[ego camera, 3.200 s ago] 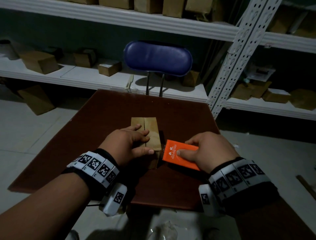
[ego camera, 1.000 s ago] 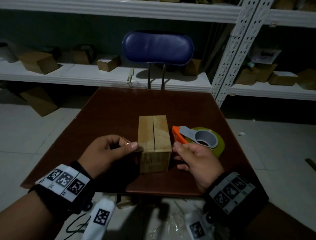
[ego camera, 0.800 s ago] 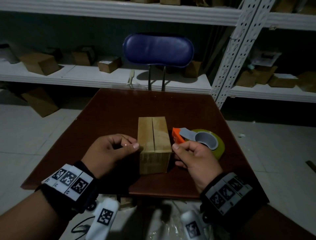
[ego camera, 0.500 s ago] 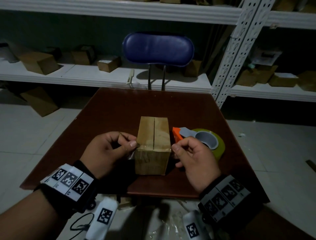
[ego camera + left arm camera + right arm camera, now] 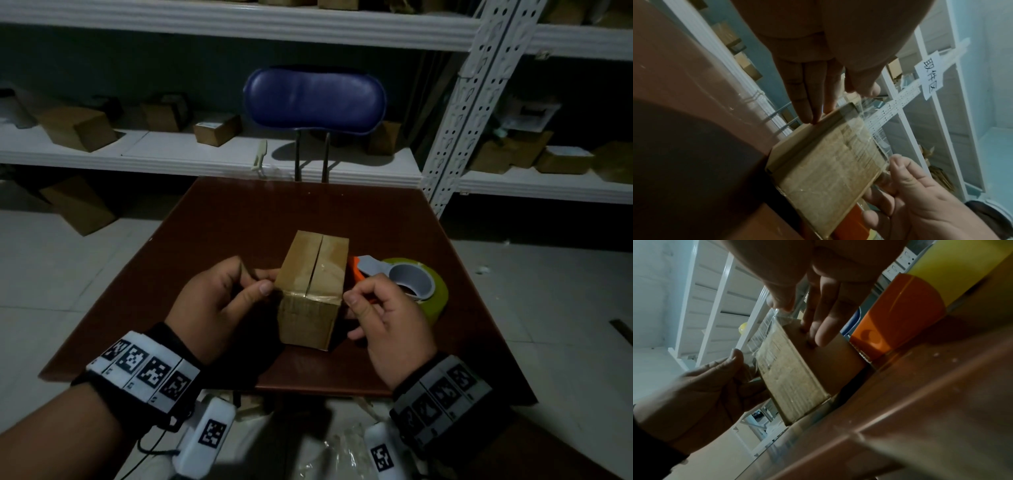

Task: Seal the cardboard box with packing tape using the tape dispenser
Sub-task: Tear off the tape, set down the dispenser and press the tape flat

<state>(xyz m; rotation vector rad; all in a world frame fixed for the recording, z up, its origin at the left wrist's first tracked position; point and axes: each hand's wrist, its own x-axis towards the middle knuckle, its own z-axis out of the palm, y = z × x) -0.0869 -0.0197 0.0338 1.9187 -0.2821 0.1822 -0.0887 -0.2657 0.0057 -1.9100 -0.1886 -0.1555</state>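
A small cardboard box (image 5: 313, 270) stands on the brown table (image 5: 233, 222), its flaps closed and its near end slightly raised. A strip of clear packing tape (image 5: 308, 296) runs across its near top edge and sticks out past both corners. My left hand (image 5: 263, 281) pinches the left tape end (image 5: 865, 104) at the corner, with its fingers (image 5: 807, 105) lying on the box's left side. My right hand (image 5: 356, 298) pinches the right tape end (image 5: 781, 314) the same way. The orange and grey tape dispenser (image 5: 404, 277) with its yellow-green roll lies just right of the box, held by no hand.
A blue chair (image 5: 315, 99) stands behind the table's far edge. White shelves (image 5: 171, 154) with several cardboard boxes line the wall, and a perforated rack post (image 5: 472, 102) rises at the right. Crumpled clear plastic (image 5: 342, 455) lies on the floor below the near table edge.
My right hand has set the dispenser down beside the box. Both hands came up to the near top corners, and the box tipped and turned slightly between them.
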